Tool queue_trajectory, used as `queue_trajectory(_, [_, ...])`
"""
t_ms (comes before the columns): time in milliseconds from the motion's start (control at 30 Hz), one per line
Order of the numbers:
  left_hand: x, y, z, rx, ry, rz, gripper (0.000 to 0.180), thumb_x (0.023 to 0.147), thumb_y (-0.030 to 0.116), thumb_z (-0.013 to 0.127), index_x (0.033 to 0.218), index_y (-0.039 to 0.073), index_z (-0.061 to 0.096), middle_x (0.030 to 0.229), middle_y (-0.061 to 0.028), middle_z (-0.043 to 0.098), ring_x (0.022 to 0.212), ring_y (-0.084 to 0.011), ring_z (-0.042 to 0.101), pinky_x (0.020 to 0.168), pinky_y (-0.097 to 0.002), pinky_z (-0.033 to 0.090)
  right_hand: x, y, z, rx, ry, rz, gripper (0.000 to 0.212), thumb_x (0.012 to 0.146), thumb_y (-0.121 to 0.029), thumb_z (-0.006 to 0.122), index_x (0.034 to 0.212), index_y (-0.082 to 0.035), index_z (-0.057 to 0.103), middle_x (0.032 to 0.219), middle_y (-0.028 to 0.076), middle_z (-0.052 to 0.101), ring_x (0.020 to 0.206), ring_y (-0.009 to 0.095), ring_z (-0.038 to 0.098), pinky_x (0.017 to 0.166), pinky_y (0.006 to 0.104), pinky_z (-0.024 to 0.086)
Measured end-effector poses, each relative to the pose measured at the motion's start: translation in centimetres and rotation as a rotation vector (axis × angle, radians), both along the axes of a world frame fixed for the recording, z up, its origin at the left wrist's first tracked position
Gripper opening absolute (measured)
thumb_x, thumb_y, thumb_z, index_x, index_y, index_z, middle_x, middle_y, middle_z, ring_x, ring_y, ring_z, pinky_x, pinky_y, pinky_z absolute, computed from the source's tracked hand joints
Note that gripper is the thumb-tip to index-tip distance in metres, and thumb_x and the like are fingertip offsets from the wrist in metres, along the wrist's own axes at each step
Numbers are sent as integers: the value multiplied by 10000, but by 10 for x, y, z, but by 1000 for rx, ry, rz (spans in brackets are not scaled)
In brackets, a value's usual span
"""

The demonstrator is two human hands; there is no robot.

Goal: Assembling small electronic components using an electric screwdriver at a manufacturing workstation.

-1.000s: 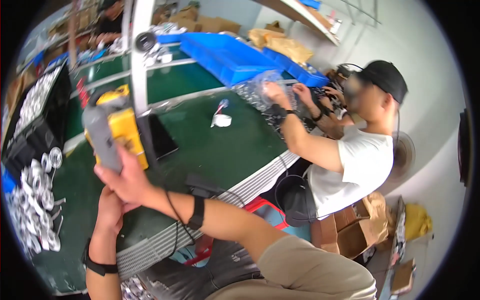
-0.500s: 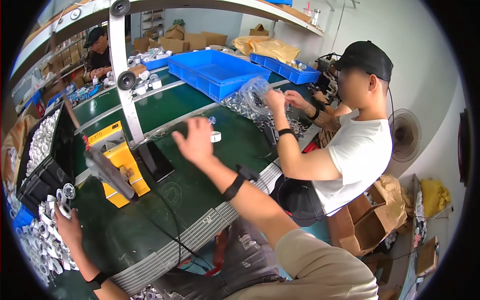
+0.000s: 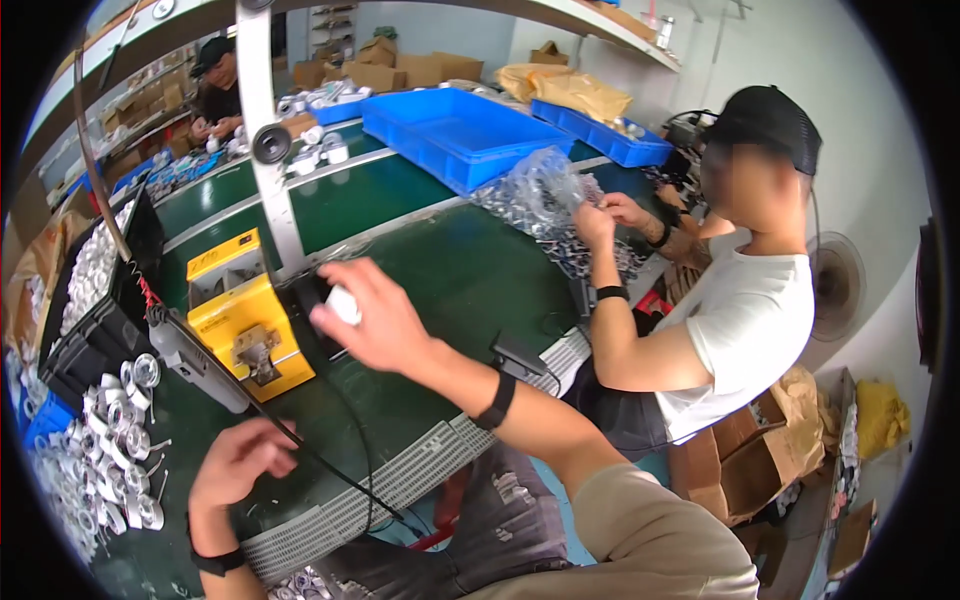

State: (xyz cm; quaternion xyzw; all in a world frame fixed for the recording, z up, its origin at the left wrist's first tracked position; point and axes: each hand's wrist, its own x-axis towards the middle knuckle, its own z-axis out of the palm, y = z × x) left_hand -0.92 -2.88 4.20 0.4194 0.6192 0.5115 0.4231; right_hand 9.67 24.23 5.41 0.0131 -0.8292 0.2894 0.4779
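My right hand (image 3: 375, 315) is closed on a small white ring-shaped part (image 3: 343, 305), held between thumb and fingers above the green table, right of a yellow machine (image 3: 250, 325). Lower left, my left hand (image 3: 238, 465) hovers over the table with its fingers bent; blur hides whether anything is in them. Close to its fingers runs a black cable leading to a grey hand tool (image 3: 195, 365), which hangs on a red coiled cord in front of the yellow machine. Left of this hand lies a pile of white ring-shaped parts (image 3: 115, 450).
A black crate (image 3: 105, 345) of small white parts stands at the left. Beyond a metal post (image 3: 268, 160) sits a blue tray (image 3: 450, 140). On the right, a co-worker (image 3: 735, 310) handles small parts beside a clear plastic bag (image 3: 545, 185). Another person (image 3: 220, 90) works at the far left.
My right hand has moved left and down and now holds the white ring-shaped part that lay on the table. My left hand has come away from the pile, toward the right. The view has shifted slightly.
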Motion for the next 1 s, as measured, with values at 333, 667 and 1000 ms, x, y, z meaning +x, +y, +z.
queue_trajectory(333, [17, 26, -20, 392, -599, 34, 517, 992, 312, 479, 1368, -27, 371, 1243, -118, 547, 1134, -209, 558, 971, -368, 460, 5, -75, 4, 288, -62, 298, 576, 701, -447, 760, 1092, -50, 616, 1046, 79, 638, 1034, 301, 524, 887, 415, 391])
queue_trajectory(667, [6, 19, -16, 274, -656, -60, 522, 922, 296, 567, 1294, -55, 463, 1166, -117, 606, 1054, -191, 596, 914, -330, 468, -8, -34, -5, -56, -354, 835, 333, 666, -91, 812, 966, -26, 684, 948, 90, 666, 892, 260, 627, 791, 356, 499])
queue_trajectory(1000, [7, 21, -13, 243, -710, 32, 516, 956, 345, 515, 1339, 8, 437, 1155, -91, 588, 1002, -174, 596, 760, -302, 502, -1, -32, -13, -375, -622, 920, 153, 840, -48, 673, 986, -2, 667, 904, 64, 631, 830, 131, 586, 740, 263, 469])
